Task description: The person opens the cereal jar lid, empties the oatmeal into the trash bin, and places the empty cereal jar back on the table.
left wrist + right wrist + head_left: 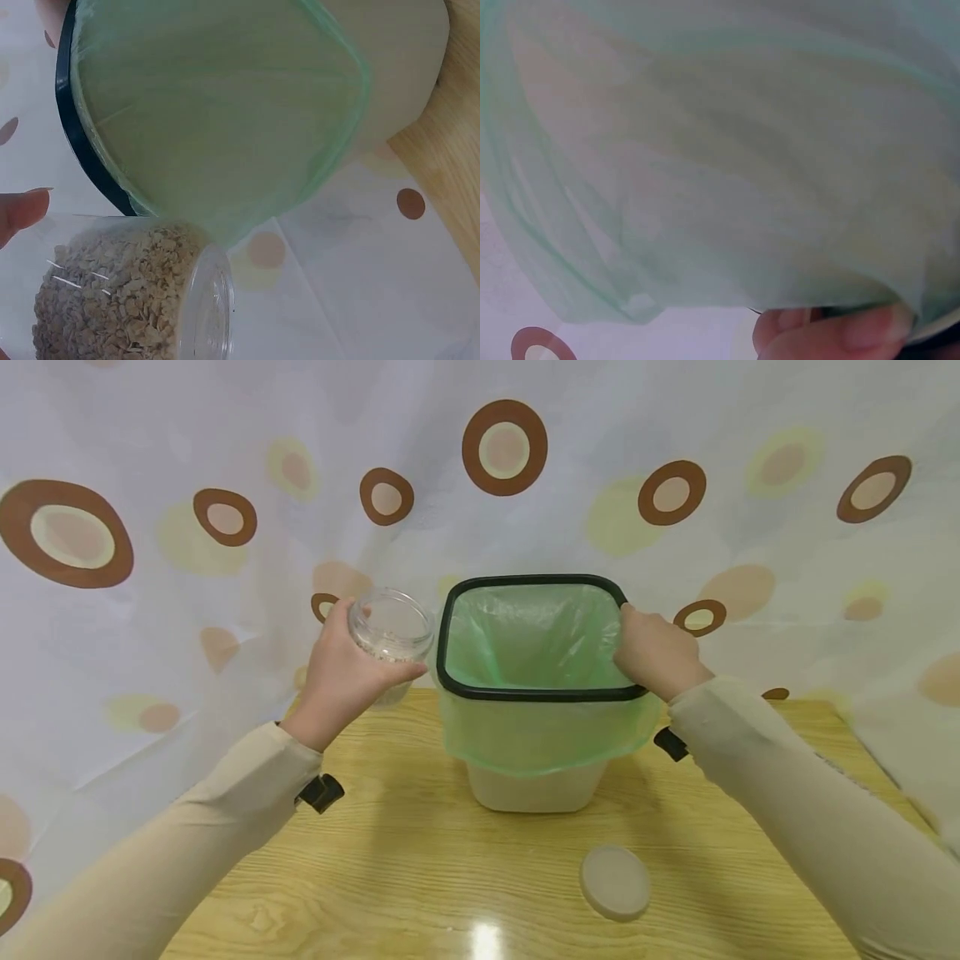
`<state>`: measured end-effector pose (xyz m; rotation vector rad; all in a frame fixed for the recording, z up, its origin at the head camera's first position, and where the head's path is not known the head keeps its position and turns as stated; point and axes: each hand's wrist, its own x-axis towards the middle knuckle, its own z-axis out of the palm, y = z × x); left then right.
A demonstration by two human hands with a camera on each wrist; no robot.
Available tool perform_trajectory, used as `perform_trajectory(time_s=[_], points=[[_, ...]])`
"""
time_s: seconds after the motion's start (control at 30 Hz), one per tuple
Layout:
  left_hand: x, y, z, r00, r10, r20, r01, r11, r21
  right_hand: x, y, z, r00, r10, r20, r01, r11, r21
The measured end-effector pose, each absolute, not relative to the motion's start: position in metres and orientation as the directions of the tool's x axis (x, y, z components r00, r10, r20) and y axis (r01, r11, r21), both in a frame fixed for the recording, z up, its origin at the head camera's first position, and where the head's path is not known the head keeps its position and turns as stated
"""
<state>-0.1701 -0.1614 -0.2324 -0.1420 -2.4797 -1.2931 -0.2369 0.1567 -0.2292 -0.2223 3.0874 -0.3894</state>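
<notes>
1. Clear jar (pixel 395 639), left of centre in head view, mouth up; oat-like flakes (pixel 124 292) inside.
2. Left hand (pixel 341 670): fingers curled round jar, thumb on near side.
3. Right hand (pixel 660 652), right of centre: fingers gripping black rim (pixel 536 695) of green-lined bin (pixel 536 789).
4. Jar likely stiff, smooth, fairly light, maybe slippery; hold around body below neck. Liner looks thin, soft.
5. No brands, labels or writing readable.
</notes>
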Motion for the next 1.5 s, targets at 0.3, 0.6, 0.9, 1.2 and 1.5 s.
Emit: perform_trajectory(time_s=[0.3, 0.6, 0.9, 1.2, 1.5], points=[[-0.181, -0.159, -0.23, -0.912, -0.085, 0.401, 0.259, 0.638, 0.725, -0.237, 0.155, -0.23, -0.989, -0.148, 0.013, -0.147, 0.959, -0.241], [-0.191, -0.151, -0.229, -0.867, -0.071, 0.494, 0.322, 0.677, 0.661, -0.237, 0.156, -0.231, -0.988, -0.15, 0.019, -0.151, 0.959, -0.239], [-0.197, -0.148, -0.229, -0.785, -0.003, 0.619, 0.4, 0.761, 0.511, -0.237, 0.155, -0.23, -0.988, -0.152, 0.008, -0.15, 0.96, -0.235], [-0.204, -0.144, -0.227, -0.667, 0.079, 0.741, 0.495, 0.79, 0.362, -0.236, 0.156, -0.229, -0.99, -0.144, 0.016, -0.143, 0.963, -0.227], [-0.212, -0.139, -0.233, -0.529, 0.197, 0.825, 0.556, 0.815, 0.162, -0.236, 0.155, -0.229, -0.99, -0.14, 0.006, -0.138, 0.964, -0.229]])
